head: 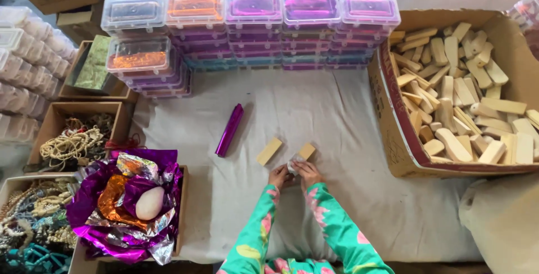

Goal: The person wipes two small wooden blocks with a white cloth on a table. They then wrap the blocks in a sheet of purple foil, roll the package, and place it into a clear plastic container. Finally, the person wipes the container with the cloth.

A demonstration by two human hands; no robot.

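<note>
My left hand point(278, 175) and my right hand point(306, 173) meet low in the middle of the cloth-covered table point(359, 195). Together they pinch a small crumpled whitish piece point(292, 165) that lies against the near end of a tan wooden block point(306, 151). A second tan wooden block point(269, 151) lies loose just left of them. Further left, a shiny purple wrapped stick point(230, 129) rests at a slant on the cloth. Both sleeves are bright green with pink flowers.
A big cardboard box point(393, 133) of several wooden blocks fills the right. Stacked clear plastic cases point(252, 30) with coloured contents line the back. At left are boxes of beads point(73, 142) and crumpled purple and orange foil point(120, 206) around a pale egg-shaped piece point(150, 203).
</note>
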